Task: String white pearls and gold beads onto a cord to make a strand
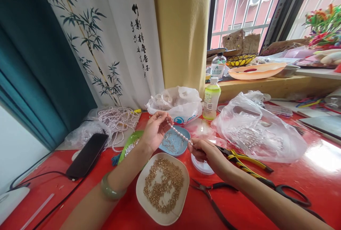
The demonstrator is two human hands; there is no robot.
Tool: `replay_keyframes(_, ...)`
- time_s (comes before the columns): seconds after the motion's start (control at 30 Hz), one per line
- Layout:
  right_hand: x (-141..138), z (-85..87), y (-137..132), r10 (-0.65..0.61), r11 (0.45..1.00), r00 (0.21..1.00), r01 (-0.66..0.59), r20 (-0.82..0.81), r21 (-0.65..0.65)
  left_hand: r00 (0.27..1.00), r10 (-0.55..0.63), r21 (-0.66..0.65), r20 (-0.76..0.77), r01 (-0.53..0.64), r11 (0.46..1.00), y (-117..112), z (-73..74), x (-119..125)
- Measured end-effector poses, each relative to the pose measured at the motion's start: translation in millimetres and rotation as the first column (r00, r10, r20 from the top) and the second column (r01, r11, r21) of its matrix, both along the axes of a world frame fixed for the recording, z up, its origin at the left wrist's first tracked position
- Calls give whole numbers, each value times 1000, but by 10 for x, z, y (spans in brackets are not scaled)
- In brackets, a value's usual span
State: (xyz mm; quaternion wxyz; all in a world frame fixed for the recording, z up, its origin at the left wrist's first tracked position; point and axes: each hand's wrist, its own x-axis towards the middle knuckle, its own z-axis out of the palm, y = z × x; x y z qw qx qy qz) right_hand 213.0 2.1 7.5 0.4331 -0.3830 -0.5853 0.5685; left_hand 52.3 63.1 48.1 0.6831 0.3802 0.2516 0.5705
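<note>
A short string of pale pink pearl beads is stretched between my two hands. My left hand, with a green bangle on its wrist, pinches the upper end. The lower end is pinched by my right hand. Beneath the strand lies a blue tray holding small silvery pieces. Closer to me, a cream dish holds many small gold beads. A green tray with pearly beads is partly hidden behind my left forearm.
Black-handled pliers, yellow-and-black pliers and scissors lie at right. A phone with its cable and heaped bead strands are at left. Plastic bags and a green drink bottle stand behind.
</note>
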Motion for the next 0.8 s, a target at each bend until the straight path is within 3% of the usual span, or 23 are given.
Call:
replay_keyframes(0.37, -18, 116, -69, 8, 997, 1000, -10, 31, 74, 1000, -21, 10, -18, 21, 1000, -21, -3, 10)
replay_keyframes(0.63, 6, 34, -13, 19, 1000, 1000, -19, 1, 7, 1000, -27, -9, -14, 27, 1000, -33, -4, 23)
replay_keyframes(0.8, -1, 68, -34, -2, 999, 1000, 2, 0, 32, 998, -27, -27, -51, 25, 999, -66, 16, 28)
